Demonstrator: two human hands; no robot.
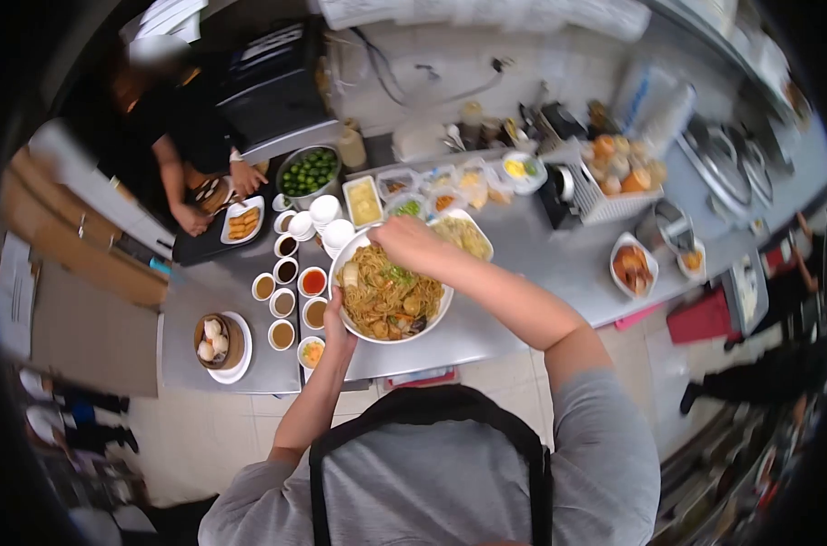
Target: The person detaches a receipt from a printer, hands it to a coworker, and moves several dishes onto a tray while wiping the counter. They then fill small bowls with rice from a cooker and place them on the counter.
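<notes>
A white bowl (437, 320) of noodles (377, 291) with green bits on top is held tilted over the steel counter. My left hand (339, 320) grips its left rim, fingers wrapped at the edge. Above the bowl's upper edge is my right hand (403, 238), its fingers pressed together and pointing down; what they hold, if anything, is hidden. Just behind lies a white dish of pale shredded food (463, 235). Small cups of sauce (313, 281) stand left of the bowl.
A co-worker's hands (193, 219) are by a plate of rolls (243, 224) on a black tray. A steamer of buns (211, 340) sits at the left. Behind are a bowl of limes (308, 173), topping tubs (444, 200) and a basket of onions (621, 206). A bowl (634, 266) stands right.
</notes>
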